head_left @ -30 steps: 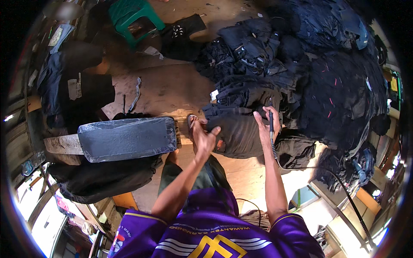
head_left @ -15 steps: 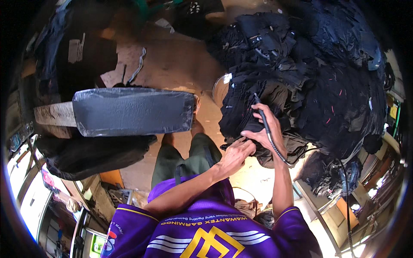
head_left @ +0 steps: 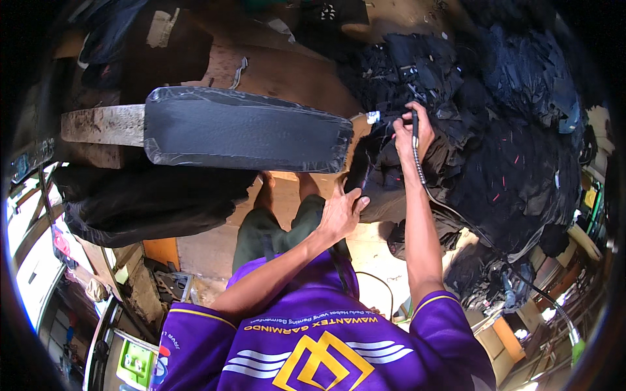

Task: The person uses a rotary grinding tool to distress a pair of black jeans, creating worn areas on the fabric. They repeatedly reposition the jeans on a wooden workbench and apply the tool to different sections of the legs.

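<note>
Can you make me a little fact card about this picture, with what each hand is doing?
Left hand: at the edge of dark cloth; grip unclear
Right hand: holding a thin black tool
Cable: runs from the tool toward the lower right
Padded board: dark grey, shiny wrapping, left of the right hand
Cloth pile: dark, on the right
Shirt: purple, with yellow and white marks
</note>
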Motion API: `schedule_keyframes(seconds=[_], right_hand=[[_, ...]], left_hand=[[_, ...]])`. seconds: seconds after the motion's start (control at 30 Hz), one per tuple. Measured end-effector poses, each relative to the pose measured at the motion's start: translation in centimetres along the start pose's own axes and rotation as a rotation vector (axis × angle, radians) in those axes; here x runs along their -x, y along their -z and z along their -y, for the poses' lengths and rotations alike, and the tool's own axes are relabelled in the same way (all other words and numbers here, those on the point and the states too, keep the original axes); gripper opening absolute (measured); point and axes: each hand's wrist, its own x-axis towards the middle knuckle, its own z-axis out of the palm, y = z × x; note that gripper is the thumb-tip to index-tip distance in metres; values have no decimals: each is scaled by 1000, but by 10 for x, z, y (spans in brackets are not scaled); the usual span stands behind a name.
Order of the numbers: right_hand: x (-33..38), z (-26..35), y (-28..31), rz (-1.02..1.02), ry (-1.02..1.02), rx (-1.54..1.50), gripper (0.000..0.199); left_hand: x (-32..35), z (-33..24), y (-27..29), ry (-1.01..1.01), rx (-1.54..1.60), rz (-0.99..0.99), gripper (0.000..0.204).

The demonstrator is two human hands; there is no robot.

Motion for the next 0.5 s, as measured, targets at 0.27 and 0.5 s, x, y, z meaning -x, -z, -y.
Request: schedule_keyframes(seconds=[0.27, 0.5], right_hand=[[-23, 165, -76, -47, 252, -146, 44], [-13, 322, -143, 104, 287, -562, 44]], left_hand=[[50, 0, 148, 74, 32, -120, 43], [112, 79, 357, 38, 50, -573, 28]])
